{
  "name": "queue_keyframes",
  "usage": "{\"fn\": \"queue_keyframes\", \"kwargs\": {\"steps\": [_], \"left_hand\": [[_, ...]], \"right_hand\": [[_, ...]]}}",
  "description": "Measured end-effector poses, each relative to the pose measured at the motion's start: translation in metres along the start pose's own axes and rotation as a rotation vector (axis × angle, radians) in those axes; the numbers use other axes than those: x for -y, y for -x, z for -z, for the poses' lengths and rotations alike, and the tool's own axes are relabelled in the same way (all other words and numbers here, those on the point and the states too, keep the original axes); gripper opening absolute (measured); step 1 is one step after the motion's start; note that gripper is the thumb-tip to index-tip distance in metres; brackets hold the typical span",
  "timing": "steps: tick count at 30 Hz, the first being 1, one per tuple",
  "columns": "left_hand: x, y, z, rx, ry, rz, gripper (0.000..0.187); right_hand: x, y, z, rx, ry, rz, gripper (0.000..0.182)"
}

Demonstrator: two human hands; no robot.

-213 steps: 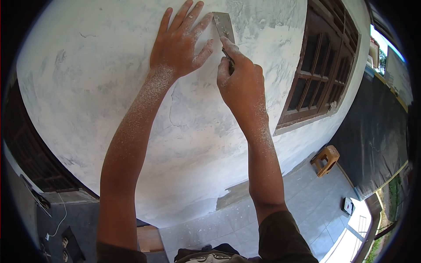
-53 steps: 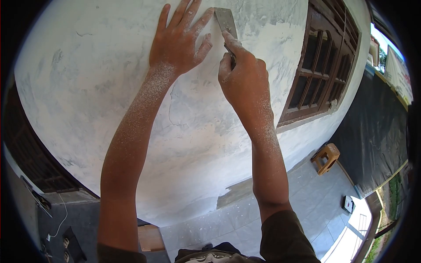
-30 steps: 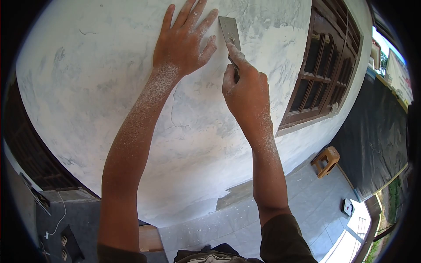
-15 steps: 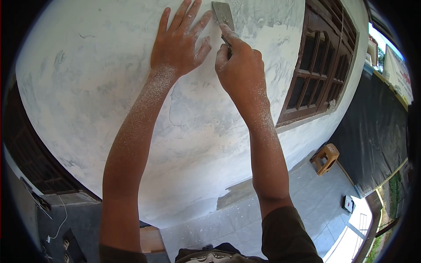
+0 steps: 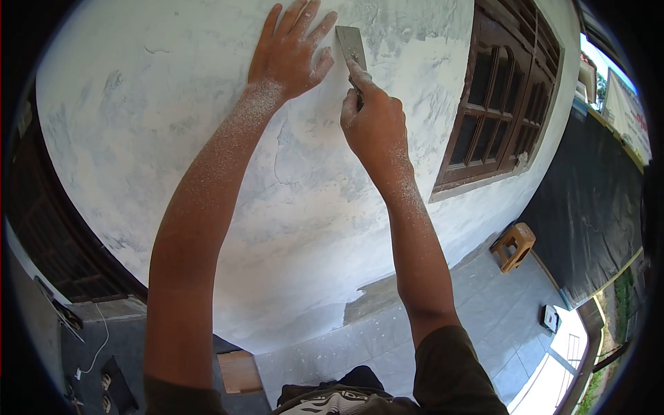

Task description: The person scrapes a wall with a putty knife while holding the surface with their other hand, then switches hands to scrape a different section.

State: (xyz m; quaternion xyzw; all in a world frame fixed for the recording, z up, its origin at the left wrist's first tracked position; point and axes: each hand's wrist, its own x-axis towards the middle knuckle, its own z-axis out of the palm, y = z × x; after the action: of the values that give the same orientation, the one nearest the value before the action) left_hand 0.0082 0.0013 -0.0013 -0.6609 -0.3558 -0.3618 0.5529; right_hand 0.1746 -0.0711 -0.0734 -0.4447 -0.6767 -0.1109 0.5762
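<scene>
Grey scraper (image 5: 351,43) clamped in the right hand (image 5: 376,119); the left hand (image 5: 285,59) (dusty, splayed) lies apart, against the wall (image 5: 304,242).

The flat grey metal scraper (image 5: 352,43) has a dull, matt blade with pale grit stuck to it. The broad white-and-grey plastered wall (image 5: 311,228) looks chalky and matt, smooth in some patches, streaked and cracked in others. Powdery white dust speckles the bare left hand (image 5: 289,57) and the bare right hand (image 5: 377,119). The brown latticed window frame (image 5: 469,173) looks wooden, with a low sheen. The light-brown stool (image 5: 523,238) appears smooth plastic; the large black sheet (image 5: 581,200) is wrinkled, faintly shiny and plastic-looking. The dark short sleeve (image 5: 453,366) is matt cloth.
</scene>
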Motion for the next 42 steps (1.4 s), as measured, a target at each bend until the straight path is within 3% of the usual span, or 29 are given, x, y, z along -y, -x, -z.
{"fn": "queue_keyframes", "kwargs": {"steps": [4,9,14,30,37,39,42], "left_hand": [[0.006,-0.007,-0.001,0.043,-0.055,-0.025,0.069],[0.002,-0.004,0.001,-0.041,-0.036,0.011,0.069],[0.002,-0.003,0.003,0.012,-0.040,0.009,0.070],[0.000,-0.005,0.002,0.054,-0.140,0.038,0.074],[0.003,-0.004,0.000,0.087,-0.221,0.033,0.076],[0.003,-0.004,-0.001,0.067,-0.191,0.021,0.076],[0.002,-0.005,0.000,0.087,-0.174,0.044,0.076]], "right_hand": [[0.003,-0.038,0.005,-0.056,0.020,0.070,0.041],[-0.004,-0.006,0.004,-0.016,0.020,0.029,0.041],[0.002,-0.041,0.005,-0.080,0.006,0.073,0.039],[-0.007,-0.011,0.006,0.022,0.028,0.020,0.041],[0.003,-0.031,0.004,-0.081,0.011,0.094,0.041],[0.001,-0.011,0.009,0.037,0.022,-0.006,0.041],[-0.001,-0.014,0.006,0.023,0.016,0.016,0.041]]}}
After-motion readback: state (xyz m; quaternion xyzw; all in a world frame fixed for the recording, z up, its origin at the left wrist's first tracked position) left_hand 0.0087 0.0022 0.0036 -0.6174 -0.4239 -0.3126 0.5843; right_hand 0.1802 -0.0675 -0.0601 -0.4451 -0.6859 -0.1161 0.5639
